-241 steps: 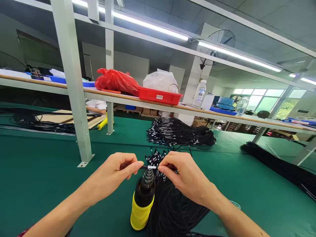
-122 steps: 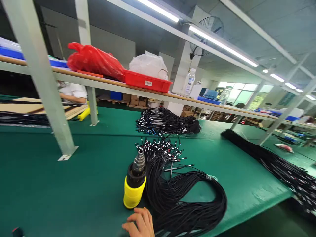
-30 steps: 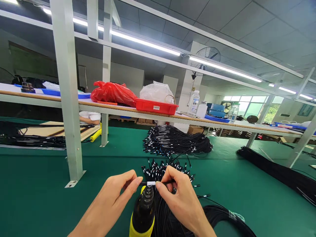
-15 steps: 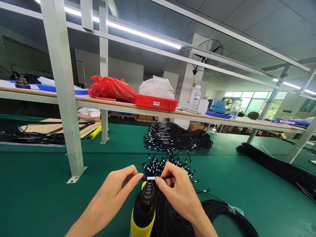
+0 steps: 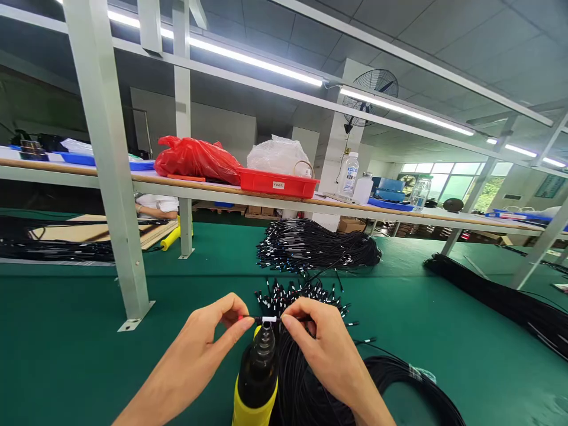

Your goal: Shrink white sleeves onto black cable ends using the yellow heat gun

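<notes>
A black cable with a white sleeve is stretched level between my two hands. My left hand pinches its left end, where a bit of red shows at the fingertips. On the other side of the sleeve, my right hand pinches the cable between thumb and fingers. Directly beneath the sleeve stands the nozzle of a yellow and black heat gun, pointing up. Behind and below my right hand lies a pile of black cables with white-marked ends.
A larger cable bundle lies farther back on the green table. Another long bundle is at right. A metal post stands at left. The shelf above holds a red tray and bottles. A person's arm shows behind.
My left hand has shifted slightly left along the cable, and red now shows at its fingertips. The white sleeve looks narrower. The whole view has shifted a little.
</notes>
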Demonstrator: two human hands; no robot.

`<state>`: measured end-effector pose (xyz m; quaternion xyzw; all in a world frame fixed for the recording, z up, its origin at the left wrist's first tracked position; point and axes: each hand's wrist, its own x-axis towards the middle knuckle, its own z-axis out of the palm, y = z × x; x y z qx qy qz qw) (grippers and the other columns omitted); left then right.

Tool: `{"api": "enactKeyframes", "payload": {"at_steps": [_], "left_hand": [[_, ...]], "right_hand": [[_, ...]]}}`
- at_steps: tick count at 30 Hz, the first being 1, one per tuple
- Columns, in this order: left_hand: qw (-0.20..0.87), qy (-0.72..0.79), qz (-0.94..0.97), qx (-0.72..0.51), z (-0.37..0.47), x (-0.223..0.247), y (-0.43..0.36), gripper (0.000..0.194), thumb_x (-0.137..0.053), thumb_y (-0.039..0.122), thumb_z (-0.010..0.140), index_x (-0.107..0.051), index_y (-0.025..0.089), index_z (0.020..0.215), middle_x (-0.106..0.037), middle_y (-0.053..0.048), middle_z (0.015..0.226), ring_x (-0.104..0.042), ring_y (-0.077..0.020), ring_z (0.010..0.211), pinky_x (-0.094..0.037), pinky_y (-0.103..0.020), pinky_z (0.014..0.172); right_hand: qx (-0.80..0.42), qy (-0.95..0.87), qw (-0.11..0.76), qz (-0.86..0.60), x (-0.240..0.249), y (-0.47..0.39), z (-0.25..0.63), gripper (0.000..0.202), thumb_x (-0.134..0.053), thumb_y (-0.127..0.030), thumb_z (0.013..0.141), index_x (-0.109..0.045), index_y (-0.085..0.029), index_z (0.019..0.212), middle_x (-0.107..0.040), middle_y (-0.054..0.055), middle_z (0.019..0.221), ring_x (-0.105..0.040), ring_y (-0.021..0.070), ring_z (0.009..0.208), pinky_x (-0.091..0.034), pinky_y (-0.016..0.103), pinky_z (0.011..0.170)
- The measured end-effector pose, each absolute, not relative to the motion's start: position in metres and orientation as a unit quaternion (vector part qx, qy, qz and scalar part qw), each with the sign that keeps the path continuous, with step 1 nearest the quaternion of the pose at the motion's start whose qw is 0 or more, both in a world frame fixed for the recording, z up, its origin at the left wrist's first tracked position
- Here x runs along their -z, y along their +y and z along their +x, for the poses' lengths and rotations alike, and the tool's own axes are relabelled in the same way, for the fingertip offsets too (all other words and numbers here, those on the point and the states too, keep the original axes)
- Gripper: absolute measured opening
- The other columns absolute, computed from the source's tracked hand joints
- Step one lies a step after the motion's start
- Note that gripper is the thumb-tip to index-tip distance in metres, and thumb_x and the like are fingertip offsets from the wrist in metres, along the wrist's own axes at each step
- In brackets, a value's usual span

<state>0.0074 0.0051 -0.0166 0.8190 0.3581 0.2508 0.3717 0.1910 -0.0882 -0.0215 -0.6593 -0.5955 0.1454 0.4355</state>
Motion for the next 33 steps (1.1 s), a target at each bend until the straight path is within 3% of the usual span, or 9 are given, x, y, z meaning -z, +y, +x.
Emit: {"api": "enactKeyframes", "payload": {"at_steps": [9,14,25,33], "left_hand": [[0.325,0.376,0.836,-0.233,0.008,0.023,0.011,0.055,-0.027,0.065,0.093,-0.049,0.022,0.067,-0.048,0.003,0.066,-0.045,-0.0159,0.065,-0.030,-0.027,0.062],[0.367,0.359,0.822,-0.248,0.006,0.025,0.010,0.051,-0.032,0.065,0.092,-0.041,0.022,0.066,-0.043,0.004,0.067,-0.039,-0.0152,0.065,-0.030,-0.026,0.060],[0.355,0.371,0.820,-0.253,0.006,0.025,0.012,0.050,-0.039,0.066,0.089,-0.049,0.021,0.068,-0.045,0.003,0.068,-0.041,-0.0153,0.066,-0.031,-0.026,0.060],[0.355,0.376,0.805,-0.292,0.006,0.023,0.008,0.042,-0.045,0.062,0.087,-0.060,0.023,0.079,-0.060,0.001,0.074,-0.054,-0.0180,0.072,-0.040,-0.026,0.064]], "right_hand": [[-0.141,-0.596,0.470,-0.636,0.025,-0.091,0.190,0.018,-0.055,-0.019,0.093,-0.066,-0.020,0.078,-0.065,-0.002,0.080,-0.057,0.0145,0.076,-0.039,0.026,0.070],[-0.135,-0.601,0.466,-0.635,0.024,-0.090,0.191,0.018,-0.057,-0.016,0.091,-0.067,-0.019,0.077,-0.064,-0.002,0.079,-0.057,0.0141,0.074,-0.040,0.026,0.070],[-0.129,-0.599,0.475,-0.632,0.025,-0.090,0.191,0.017,-0.059,-0.010,0.086,-0.068,-0.020,0.076,-0.066,-0.002,0.079,-0.059,0.0140,0.075,-0.041,0.026,0.070],[-0.144,-0.585,0.500,-0.622,0.024,-0.087,0.189,0.017,-0.060,-0.007,0.082,-0.069,-0.020,0.076,-0.067,-0.001,0.078,-0.061,0.0147,0.075,-0.043,0.025,0.068]]}}
